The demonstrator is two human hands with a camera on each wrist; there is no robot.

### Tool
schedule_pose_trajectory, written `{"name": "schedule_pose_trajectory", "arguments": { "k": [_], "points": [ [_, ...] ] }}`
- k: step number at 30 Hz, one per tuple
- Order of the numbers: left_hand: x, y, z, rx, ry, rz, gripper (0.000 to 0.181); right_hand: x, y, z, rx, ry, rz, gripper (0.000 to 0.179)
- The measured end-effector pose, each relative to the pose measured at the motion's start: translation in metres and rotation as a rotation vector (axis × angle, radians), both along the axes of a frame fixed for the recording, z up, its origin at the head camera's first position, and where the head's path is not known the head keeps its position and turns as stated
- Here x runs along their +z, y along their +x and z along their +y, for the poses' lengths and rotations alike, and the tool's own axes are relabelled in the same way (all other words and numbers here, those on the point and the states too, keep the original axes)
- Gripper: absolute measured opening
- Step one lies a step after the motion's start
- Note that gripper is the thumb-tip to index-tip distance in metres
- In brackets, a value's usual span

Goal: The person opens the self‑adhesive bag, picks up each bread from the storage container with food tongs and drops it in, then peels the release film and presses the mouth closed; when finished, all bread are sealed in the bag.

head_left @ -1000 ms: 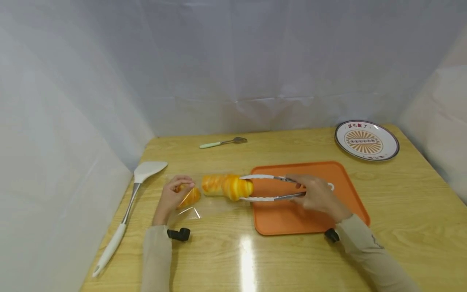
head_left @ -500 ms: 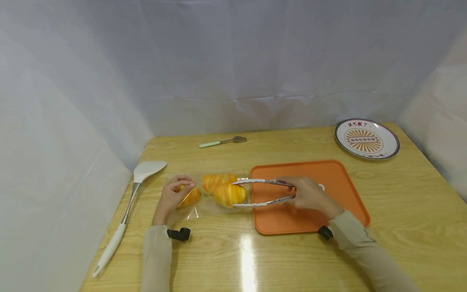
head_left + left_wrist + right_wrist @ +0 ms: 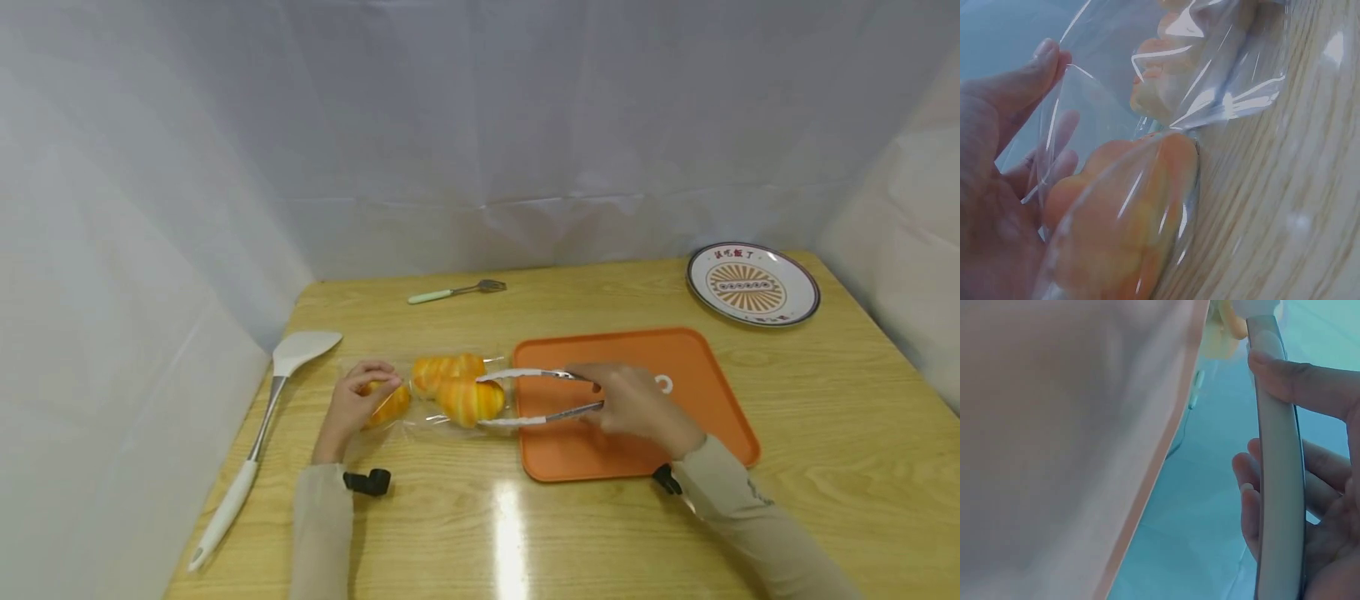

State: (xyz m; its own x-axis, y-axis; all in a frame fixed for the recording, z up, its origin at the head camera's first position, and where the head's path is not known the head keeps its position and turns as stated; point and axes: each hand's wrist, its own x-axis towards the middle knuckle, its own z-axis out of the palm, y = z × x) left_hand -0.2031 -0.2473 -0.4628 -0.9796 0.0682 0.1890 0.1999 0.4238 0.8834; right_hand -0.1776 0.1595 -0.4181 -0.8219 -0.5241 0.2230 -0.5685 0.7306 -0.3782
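Observation:
My left hand [image 3: 358,410] pinches the edge of a clear plastic bag [image 3: 1247,103], thumb against fingers, at the left of the table. One orange-yellow bread roll [image 3: 392,408] lies in the bag beside that hand, partly hidden by it. Further right, a second roll [image 3: 433,372] and a croissant-shaped roll [image 3: 468,403] lie against each other within the clear film. My right hand [image 3: 637,408] grips metal tongs [image 3: 566,413] with white tips. The tips straddle the right end of the croissant-shaped roll; whether they press on it, I cannot tell.
An orange tray [image 3: 592,471] lies beneath my right hand. A white spatula [image 3: 258,442] lies along the left edge, and a green-handled fork [image 3: 453,293] lies at the back. A patterned plate [image 3: 753,285] stands at the back right.
My right hand has moved left with the tongs, carrying the croissant-shaped roll further into the bag beside the second roll. Over the last half second both have barely moved. My left hand stays in place.

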Motion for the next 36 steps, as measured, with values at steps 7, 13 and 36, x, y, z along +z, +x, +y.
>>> {"name": "schedule_pose_trajectory", "arguments": {
  "k": [7,13,36],
  "points": [
    [0.001,0.001,0.0,0.012,-0.007,-0.029,0.021,-0.002,-0.002,-0.004,0.024,-0.087,-0.025,0.056],
    [0.004,0.001,0.0,0.004,-0.008,-0.051,0.02,-0.004,-0.007,-0.012,0.033,-0.08,-0.142,0.052],
    [0.007,0.001,0.0,-0.063,-0.086,-0.087,0.019,0.001,-0.006,-0.022,0.054,0.022,-0.068,0.057]
  ]
}}
